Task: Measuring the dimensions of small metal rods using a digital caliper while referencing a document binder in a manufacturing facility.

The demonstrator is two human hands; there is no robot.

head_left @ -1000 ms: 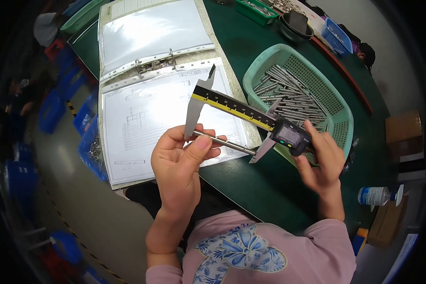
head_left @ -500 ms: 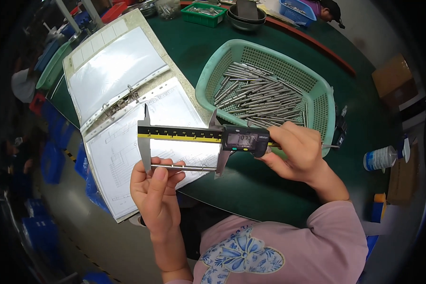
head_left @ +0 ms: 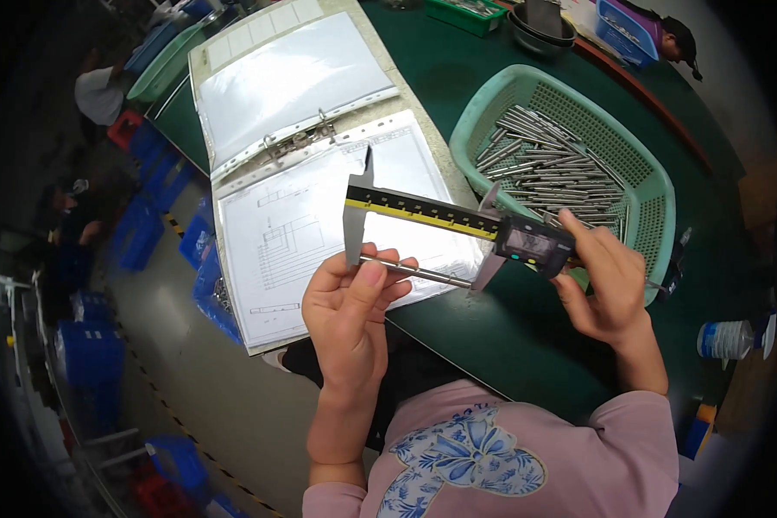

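A slim metal rod [head_left: 436,274] with a few grooves is pinched between the thumb and fingers of my left hand [head_left: 354,304]. The rod lies lengthwise between the jaws of a digital caliper [head_left: 423,210], one jaw at each end. My right hand [head_left: 607,281] is closed round the caliper's display end, which has a small grey screen. Beneath the caliper is an open ring binder [head_left: 426,104] with drawing sheets [head_left: 289,233]. Behind my right hand, a pale green plastic basket [head_left: 656,177] holds a heap of similar metal rods [head_left: 561,168].
The dark green table [head_left: 466,350] carries a green tray [head_left: 466,15] and metal bowls [head_left: 541,30] at the back. A clear bottle [head_left: 725,339] stands at the right. Blue bins [head_left: 91,350] are on the floor to the left. Another person [head_left: 680,39] is at the far right.
The whole view has shifted, so things sit farther right in it. The caliper and rod are now tilted, right end lower. Both hands keep their hold.
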